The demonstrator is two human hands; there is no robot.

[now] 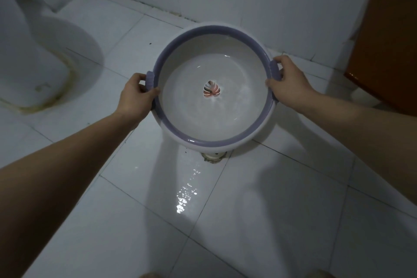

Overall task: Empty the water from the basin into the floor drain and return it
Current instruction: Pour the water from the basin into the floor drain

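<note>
While held: the round white plastic basin with a lilac rim band [261,124] hangs above the floor, one hand at each side, its mouth facing up toward the camera.
Left grip: the left hand [135,96] is clenched on the ribbed lilac handle on the left of the basin [149,78], thumb over the rim, fingers curled under it.
Right grip: the right hand [286,78] is clenched on the matching lilac handle on the right of the basin [275,69], thumb inside the rim, fingers wrapped round the outside.
Basin contents: a shallow pool of clear water [191,97] lies over the basin's bottom, with faint ripples; a striped leaf-shaped print [211,90] shows at the basin's centre.
Drain: the round floor drain [214,156] peeks out just below the basin's near edge, partly hidden by it.
Floor: the white tiled floor [282,210] carries a wet, glinting streak [186,192] nearer the camera than the basin, running from the drain.
Left of the basin: a white ceramic toilet base with a stained foot [45,52] stands well apart.
Right of the basin: an orange-brown wooden cabinet [388,47] stands near the tiled wall.
</note>
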